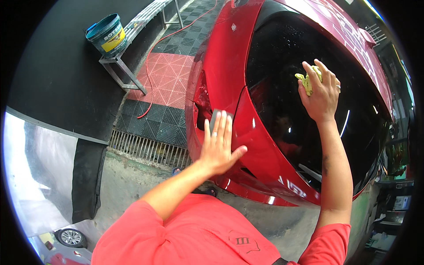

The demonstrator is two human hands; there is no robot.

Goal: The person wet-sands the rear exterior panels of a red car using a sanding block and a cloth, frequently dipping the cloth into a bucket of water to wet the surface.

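Far left, low down, there's a wheel (71,237), the vehicle around it partly cut off by the dark rim. Up to the bucket (108,39), dark teal, tilted in this bent view, on the near end of the narrow metal worktop (142,17). Just beside that, a red hose (149,81) curves over the tiles (170,81), one end slipping out at the top edge.

Now the left hand (215,152): laid flat at the red car (227,48), fingers straight and close together, pointing up the view, thumb wide. Under them, a grey pad (215,115) peeks past the fingertips; the rest is covered, so I can't call its long axis. The car's own long axis runs up and away, leaning right, near end toward the red shirt (194,234), far end cut off at the top.

And here's the yellow cloth (304,83), up on the dark window (278,53), bunched beneath the right hand (324,95). Those fingers are bent and a little spread, holding it to the glass. One crumpled tip points left; the palm side is hidden, its long axis hard to make out. Far right, the shelves (399,203) fade into the warped, dark rim.
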